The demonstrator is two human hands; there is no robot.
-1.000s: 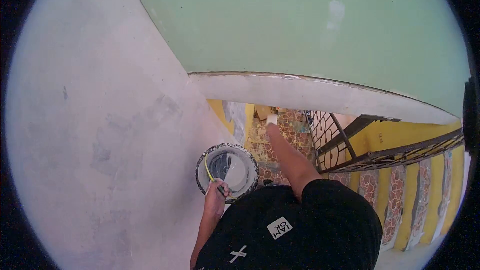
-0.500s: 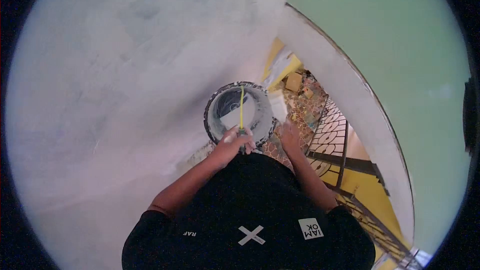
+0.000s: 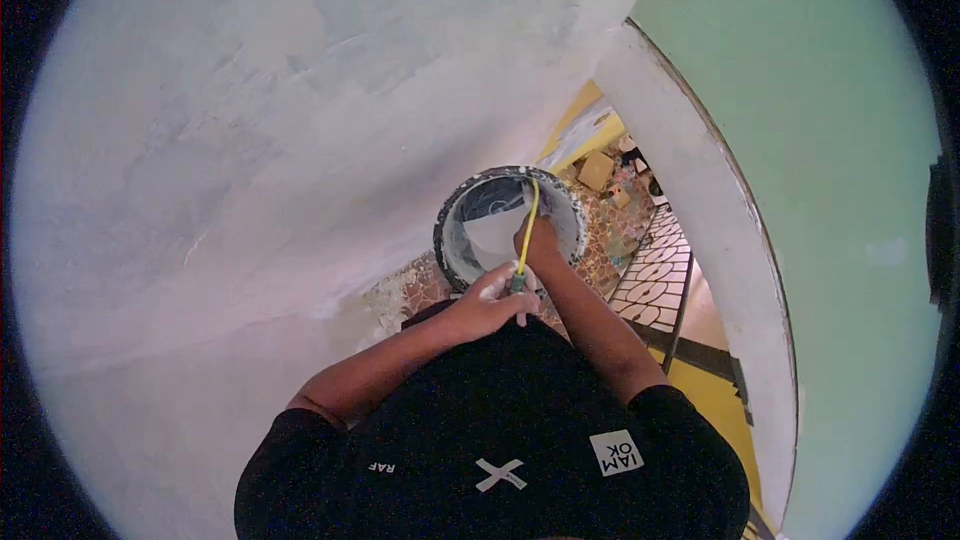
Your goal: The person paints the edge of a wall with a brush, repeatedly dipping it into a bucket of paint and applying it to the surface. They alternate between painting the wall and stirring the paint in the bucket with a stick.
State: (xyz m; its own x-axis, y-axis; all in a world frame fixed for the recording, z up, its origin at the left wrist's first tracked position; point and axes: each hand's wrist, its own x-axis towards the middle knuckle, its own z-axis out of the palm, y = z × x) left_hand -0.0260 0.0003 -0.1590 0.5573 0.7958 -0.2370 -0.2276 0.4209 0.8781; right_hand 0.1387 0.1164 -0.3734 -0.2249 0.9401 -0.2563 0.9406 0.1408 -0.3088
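Below me is a round, dark-rimmed bucket (image 3: 442, 238), its inside smeared with pale grey paste. My left hand (image 3: 492, 308) is closed around the green grip of a scraper (image 3: 533, 225), whose thin yellow blade appears edge-on over the bucket opening. My right hand (image 3: 541, 240) reaches down inside the bucket, just right of the scraper, with its fingers curled and mostly hidden. What it holds, if anything, I cannot tell. Beside those fingers, a smooth pale mass (image 3: 492, 237) covers part of the bucket's inside.
A large whitish wall (image 3: 250, 140) with patchy paste fills the left. On the right, a curved white ledge (image 3: 690, 140) borders a green surface (image 3: 830, 140). Between them are a patterned floor (image 3: 598, 230), a cardboard-coloured box (image 3: 596, 171) and a metal railing (image 3: 680, 310).
My right hand has moved from outside the bucket's right side to inside it. The left hand still holds the scraper, now tilted a little to the right. The view has shifted slightly.
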